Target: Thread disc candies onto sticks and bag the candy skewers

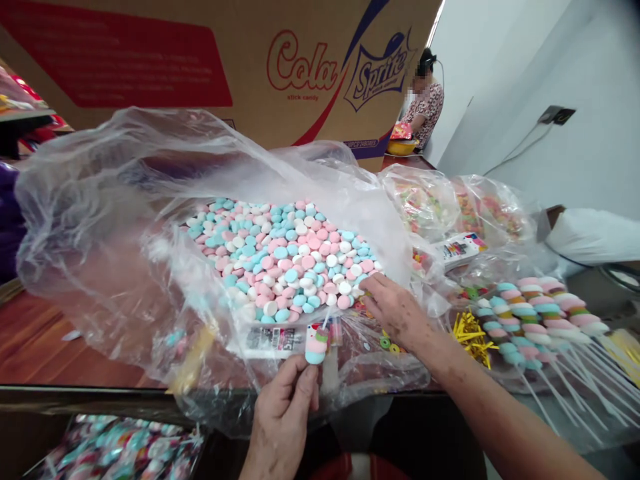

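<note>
Left hand [283, 407] is closed on a part-loaded candy stick [316, 348], held near the middle of the worktop's [35, 350] front edge. Right hand [397, 310] is at the near right side of the loose candy discs [290, 260]; whether it grips one cannot be told. Step in hand, as judged: loading the stick. The next move appears to call for one disc centred on the tip, left grip steady. An opened clear bag [75, 200] contains pink, blue and white discs. Toward the right edge lie loaded sticks [540, 313]; farther back, smaller bags [423, 200] contain colourful sweets. Below the front edge, left, a box [27, 433] holds wrapped sweets [135, 450].
</note>
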The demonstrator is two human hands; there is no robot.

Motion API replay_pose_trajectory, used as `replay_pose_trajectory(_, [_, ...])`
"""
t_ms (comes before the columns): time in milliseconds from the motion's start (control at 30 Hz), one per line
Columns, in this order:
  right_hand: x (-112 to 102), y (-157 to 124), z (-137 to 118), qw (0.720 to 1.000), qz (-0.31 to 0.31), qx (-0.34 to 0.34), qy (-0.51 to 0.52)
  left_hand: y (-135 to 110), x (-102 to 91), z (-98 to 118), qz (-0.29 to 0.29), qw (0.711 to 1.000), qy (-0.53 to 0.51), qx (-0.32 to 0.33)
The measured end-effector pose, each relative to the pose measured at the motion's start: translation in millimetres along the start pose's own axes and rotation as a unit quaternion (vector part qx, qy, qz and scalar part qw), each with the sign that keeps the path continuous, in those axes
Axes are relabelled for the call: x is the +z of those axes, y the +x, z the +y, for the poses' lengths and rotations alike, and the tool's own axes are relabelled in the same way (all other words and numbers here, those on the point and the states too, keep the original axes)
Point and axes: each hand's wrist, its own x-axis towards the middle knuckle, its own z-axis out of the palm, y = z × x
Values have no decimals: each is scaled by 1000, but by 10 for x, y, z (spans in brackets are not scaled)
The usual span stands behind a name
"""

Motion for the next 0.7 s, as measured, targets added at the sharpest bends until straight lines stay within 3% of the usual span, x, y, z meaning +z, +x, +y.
replay_pose_trajectory(233, [282, -3, 36, 997, 3, -31, -68, -1, -12, -11, -4, 1000, 7, -7])
replay_pose_trajectory(433, [186, -45, -50, 996, -3, -86, -31, -16, 17, -16, 14, 1000, -20, -10])
replay_pose_trajectory(700, [179, -52, -194, 986, -8, -120, -113, -11, 8, -60, -5, 1000, -5, 7])
